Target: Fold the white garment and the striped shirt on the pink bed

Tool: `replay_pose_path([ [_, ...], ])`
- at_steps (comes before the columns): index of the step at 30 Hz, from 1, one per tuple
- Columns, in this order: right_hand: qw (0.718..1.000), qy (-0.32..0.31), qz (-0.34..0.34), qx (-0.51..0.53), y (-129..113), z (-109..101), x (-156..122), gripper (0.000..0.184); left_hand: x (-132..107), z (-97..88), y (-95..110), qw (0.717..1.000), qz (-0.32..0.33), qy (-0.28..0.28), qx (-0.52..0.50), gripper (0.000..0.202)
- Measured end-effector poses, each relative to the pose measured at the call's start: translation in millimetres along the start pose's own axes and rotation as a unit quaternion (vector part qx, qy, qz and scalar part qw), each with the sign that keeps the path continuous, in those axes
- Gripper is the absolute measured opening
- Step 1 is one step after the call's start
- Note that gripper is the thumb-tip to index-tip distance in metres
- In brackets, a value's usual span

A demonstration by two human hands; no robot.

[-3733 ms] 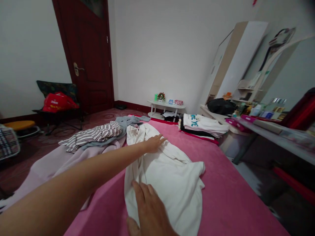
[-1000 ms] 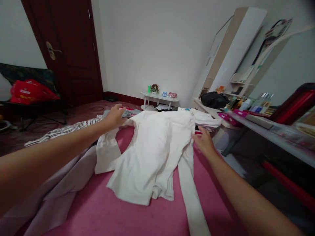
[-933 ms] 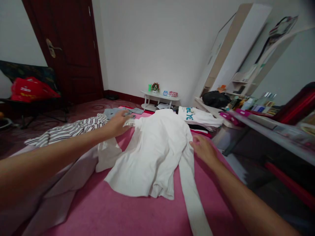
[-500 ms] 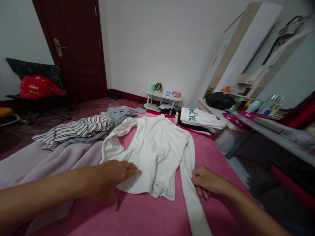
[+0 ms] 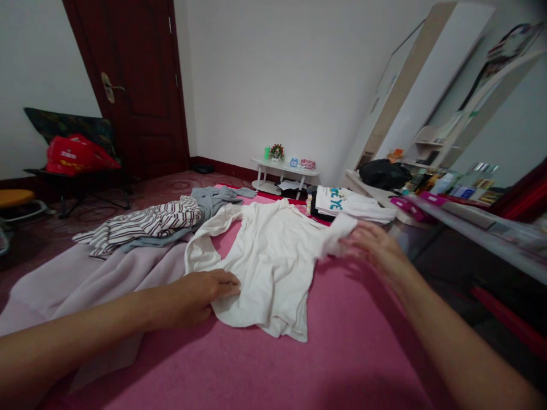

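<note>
A white long-sleeved top (image 5: 273, 256) lies spread on the pink bed cover (image 5: 342, 347). My left hand (image 5: 200, 293) rests on the top's lower left hem, fingers curled against the cloth. My right hand (image 5: 376, 250) is raised at the top's right side and grips its right sleeve, which is lifted off the bed and folded inward. The right hand is a little blurred by motion.
A striped garment (image 5: 145, 225) and a grey one (image 5: 209, 202) lie at the bed's far left on a pale lilac sheet (image 5: 85, 279). Folded clothes (image 5: 354, 205) are stacked at the far right corner. A cluttered table (image 5: 465, 213) stands right, a small white table (image 5: 286, 171) beyond.
Half a second ago the right sleeve lay down the bed beside my right hand; now that hand has lifted it up toward the shoulder. My left hand stayed on the hem.
</note>
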State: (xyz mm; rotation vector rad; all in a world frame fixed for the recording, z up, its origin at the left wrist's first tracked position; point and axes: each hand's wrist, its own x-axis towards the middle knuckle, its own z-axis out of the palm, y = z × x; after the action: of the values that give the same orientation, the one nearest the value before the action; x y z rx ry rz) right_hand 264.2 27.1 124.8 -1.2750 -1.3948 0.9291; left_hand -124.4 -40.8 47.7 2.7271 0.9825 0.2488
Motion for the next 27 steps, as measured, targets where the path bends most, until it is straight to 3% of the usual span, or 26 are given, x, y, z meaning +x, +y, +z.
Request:
replay_pose_path([
  [2,0.985,0.107,-0.063,0.116,-5.8,-6.2,16.4,0.046,-0.8,0.1,-8.4,1.0,0.005,0.012,-0.01,0.062],
  [4,0.986,0.124,-0.051,0.102,2.7,-3.6,16.0,0.048,-3.1,0.8,-15.0,0.999,0.002,0.026,-0.023,0.061],
  [6,0.999,0.052,-0.009,0.006,21.4,6.7,1.0,0.038,-5.3,0.8,-18.2,0.999,-0.003,0.03,-0.038,0.058],
  [8,0.992,-0.071,-0.021,-0.099,41.1,20.0,-21.4,0.021,-5.9,-0.9,-18.2,0.998,-0.01,0.032,-0.054,0.054],
  [10,0.962,-0.18,-0.097,-0.178,54.5,32.2,-43.7,0.019,-4.3,-4.1,-17.0,0.996,-0.026,0.032,-0.081,0.047],
  [12,0.924,-0.231,-0.182,-0.246,60.1,41.2,-61.3,0.031,-1.2,-7.6,-16.9,0.988,-0.063,0.021,-0.138,0.039],
  [16,0.853,-0.24,-0.319,-0.338,63.8,50.9,-79.7,0.044,4.3,-12.0,-24.2,0.944,-0.178,0.001,-0.278,0.031],
  [19,0.815,-0.253,-0.381,-0.354,68.3,55.2,-84.0,0.04,5.0,-13.2,-34.7,0.92,-0.236,0.056,-0.307,0.034],
  [21,0.808,-0.259,-0.391,-0.357,69.6,58.2,-85.0,0.037,4.1,-12.8,-42.5,0.911,-0.256,0.089,-0.31,0.035],
  [24,0.806,-0.284,-0.38,-0.355,67.9,61.9,-85.8,0.027,1.5,-10.3,-51.8,0.906,-0.245,0.09,-0.333,0.028],
  [27,0.837,-0.269,-0.352,-0.322,64.9,59.9,-84.9,0.024,-1.3,-7.6,-53.2,0.91,-0.225,0.067,-0.342,0.028],
])
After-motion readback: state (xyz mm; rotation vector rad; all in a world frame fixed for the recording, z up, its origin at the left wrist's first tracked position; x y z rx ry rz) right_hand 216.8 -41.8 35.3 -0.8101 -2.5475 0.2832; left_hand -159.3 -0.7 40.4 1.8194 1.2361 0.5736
